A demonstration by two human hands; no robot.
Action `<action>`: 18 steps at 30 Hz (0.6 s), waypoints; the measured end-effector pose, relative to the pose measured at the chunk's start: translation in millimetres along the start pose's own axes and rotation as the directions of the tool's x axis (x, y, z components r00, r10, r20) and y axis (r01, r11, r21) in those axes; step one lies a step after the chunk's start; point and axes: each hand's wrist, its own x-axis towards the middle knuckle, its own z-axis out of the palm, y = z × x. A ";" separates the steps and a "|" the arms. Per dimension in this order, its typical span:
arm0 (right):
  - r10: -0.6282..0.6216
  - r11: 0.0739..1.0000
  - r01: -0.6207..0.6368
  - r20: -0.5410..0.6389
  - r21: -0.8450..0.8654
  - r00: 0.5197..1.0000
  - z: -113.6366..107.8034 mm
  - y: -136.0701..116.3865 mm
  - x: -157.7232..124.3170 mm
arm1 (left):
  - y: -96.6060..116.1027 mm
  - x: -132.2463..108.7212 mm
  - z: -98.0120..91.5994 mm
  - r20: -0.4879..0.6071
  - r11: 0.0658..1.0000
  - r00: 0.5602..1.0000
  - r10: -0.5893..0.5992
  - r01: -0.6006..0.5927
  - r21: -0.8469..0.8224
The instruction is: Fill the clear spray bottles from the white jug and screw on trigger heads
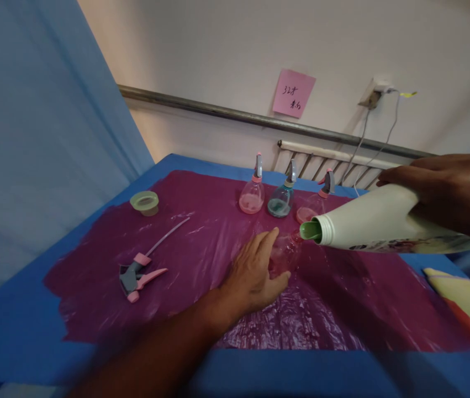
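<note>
A see-through pink spray bottle (pixel 285 257) without its top stands on the purple plastic sheet. My left hand (pixel 255 271) curves around its left side, fingers behind and thumb in front. From the right, my right hand (pixel 445 188) grips a large pale jug (pixel 375 215) by its handle, tipped almost flat. The jug's green-lined spout (pixel 310 230) is right at the bottle's mouth; whether liquid flows I cannot tell. A grey and pink spray trigger (pixel 135 276) with a thin tube lies to the left on the sheet.
Behind my hands stand a pink-filled spray bottle (pixel 252 199), a teal one (pixel 281 200) and another pink one (pixel 310 210). A pale green lidded tub (pixel 145 203) sits at the far left. A yellow and red package (pixel 462 309) lies right. Cables hang from a wall socket (pixel 375 94).
</note>
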 end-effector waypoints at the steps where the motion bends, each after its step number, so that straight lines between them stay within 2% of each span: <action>1: -0.086 0.995 0.085 -0.021 -0.045 0.996 1.0 1.6 -0.8 | 0.2 0.0 -0.1 -0.003 1.000 1.000 -0.001 0.001 -0.003; 3: -0.219 0.972 0.211 -0.074 -0.109 0.973 2.6 4.7 -2.2 | 0.3 -0.1 -0.1 -0.003 1.000 1.000 0.000 -0.001 -0.007; 6: -0.280 0.956 0.265 -0.116 -0.127 0.953 2.8 5.8 -2.9 | -0.3 -0.5 -0.1 -0.004 1.000 1.000 0.002 -0.002 -0.006; 12: -0.293 0.949 0.273 -0.122 -0.160 0.948 2.5 3.7 -2.5 | -0.4 -1.2 -0.1 -0.005 1.000 1.000 0.007 -0.007 -0.016; 18: -0.260 0.955 0.246 -0.065 -0.168 0.963 3.8 8.7 -6.5 | 1.8 -1.1 -2.3 0.012 1.000 1.000 -0.014 0.014 -0.013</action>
